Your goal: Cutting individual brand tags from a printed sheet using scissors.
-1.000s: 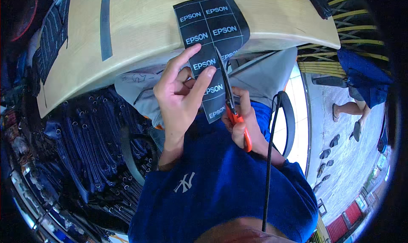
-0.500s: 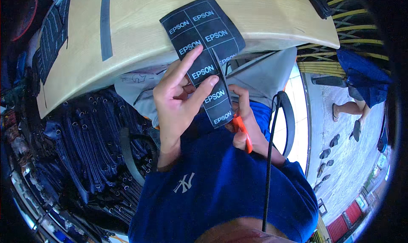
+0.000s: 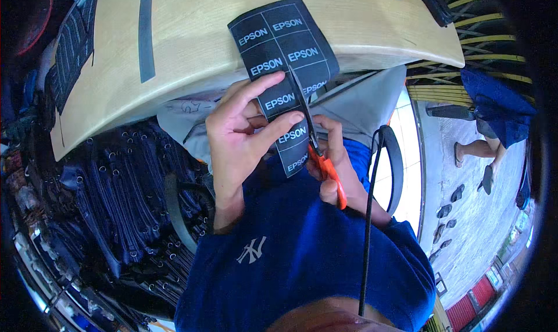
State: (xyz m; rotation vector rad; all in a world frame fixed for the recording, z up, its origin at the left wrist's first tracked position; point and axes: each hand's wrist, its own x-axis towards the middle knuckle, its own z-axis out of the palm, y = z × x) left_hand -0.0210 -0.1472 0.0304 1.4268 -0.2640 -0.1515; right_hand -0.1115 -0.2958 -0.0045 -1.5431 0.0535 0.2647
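White lettering [image 3: 280, 101] is repeating across black sheet [image 3: 308, 40], left hand [image 3: 234, 131] is pinching, forefinger [image 3: 263, 85] extended, right hand [image 3: 347, 172] is gripping orange-handled scissors [image 3: 329, 170]

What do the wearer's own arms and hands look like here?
The left hand and right hand are bare: no glove, ring or watch shows. Plain blue sleeves leave the forearms uncovered. A thin black cable runs across the right forearm.

Left fingers [image 3: 260, 88] apart, right fingers [image 3: 335, 139] bent
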